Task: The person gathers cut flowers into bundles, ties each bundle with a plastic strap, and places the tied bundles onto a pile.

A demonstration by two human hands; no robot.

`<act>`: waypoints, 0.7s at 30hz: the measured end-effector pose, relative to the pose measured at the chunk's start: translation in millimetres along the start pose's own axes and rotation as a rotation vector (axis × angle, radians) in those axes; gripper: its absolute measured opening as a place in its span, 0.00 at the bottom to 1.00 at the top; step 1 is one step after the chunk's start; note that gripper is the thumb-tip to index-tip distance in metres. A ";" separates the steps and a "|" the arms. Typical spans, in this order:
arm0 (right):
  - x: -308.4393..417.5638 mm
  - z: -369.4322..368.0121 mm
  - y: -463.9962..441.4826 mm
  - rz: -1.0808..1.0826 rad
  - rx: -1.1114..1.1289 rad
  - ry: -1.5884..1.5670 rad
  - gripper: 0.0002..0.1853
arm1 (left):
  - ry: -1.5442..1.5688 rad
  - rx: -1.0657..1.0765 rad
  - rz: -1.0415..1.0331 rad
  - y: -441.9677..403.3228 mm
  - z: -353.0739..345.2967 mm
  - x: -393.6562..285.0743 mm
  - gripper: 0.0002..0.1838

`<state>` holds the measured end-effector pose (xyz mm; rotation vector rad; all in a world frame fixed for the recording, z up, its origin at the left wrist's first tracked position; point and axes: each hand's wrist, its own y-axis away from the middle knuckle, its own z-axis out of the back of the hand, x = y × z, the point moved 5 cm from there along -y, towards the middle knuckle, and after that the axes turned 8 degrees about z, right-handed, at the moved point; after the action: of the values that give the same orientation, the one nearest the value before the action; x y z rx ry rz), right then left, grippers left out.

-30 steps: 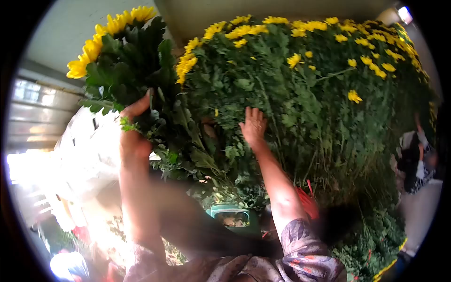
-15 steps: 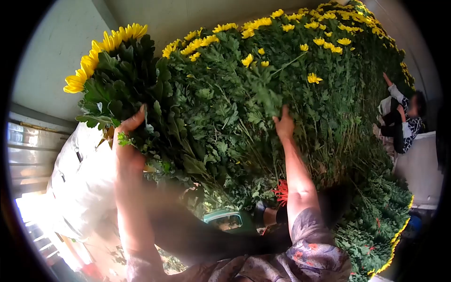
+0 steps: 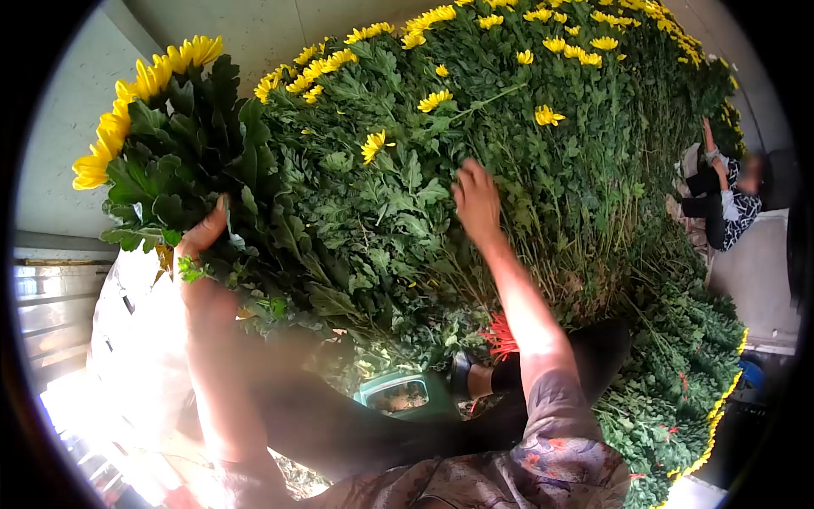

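Note:
A bunch of yellow chrysanthemums (image 3: 157, 127) with broad dark leaves is gripped in my left hand (image 3: 203, 229), blooms pointing up and left. My right hand (image 3: 477, 204) is in front of the big heap of leafy chrysanthemums (image 3: 577, 170), fingers curled at a leafy stem. A single yellow chrysanthemum (image 3: 375, 146) lies left of that hand, its stem running among leaves toward my fingers. Leaves partly hide the fingertips. A cluster of red ties (image 3: 501, 336) hangs below my right forearm.
A green-rimmed container (image 3: 398, 394) sits low by my legs. More chrysanthemums (image 3: 670, 407) lie at the lower right, blooms outward. Another person (image 3: 736, 208) sits at the far right, one arm raised to the heap. A pale bulky sack (image 3: 127, 331) stands at left.
My right hand has moved left, and a single bloom now lies farther left and lower. The bunch stays in my left hand. The whole view has shifted slightly.

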<state>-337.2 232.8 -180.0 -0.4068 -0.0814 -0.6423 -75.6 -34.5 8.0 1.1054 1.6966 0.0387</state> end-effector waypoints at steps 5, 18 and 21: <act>-35.7 -1.3 -100.3 -0.033 0.444 0.424 0.08 | 0.024 0.048 -0.112 -13.6 10.3 5.7 0.19; -112.0 98.3 98.1 -0.323 0.083 0.435 0.11 | 0.098 0.039 0.067 2.3 1.0 7.4 0.17; -46.8 48.3 92.2 -0.185 0.123 0.218 0.19 | -0.002 0.059 -0.133 5.0 -20.1 3.1 0.15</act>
<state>-317.2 345.1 -176.6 -0.2096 0.0497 -0.8560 -87.9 -20.1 17.1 1.0337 1.7757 -0.0970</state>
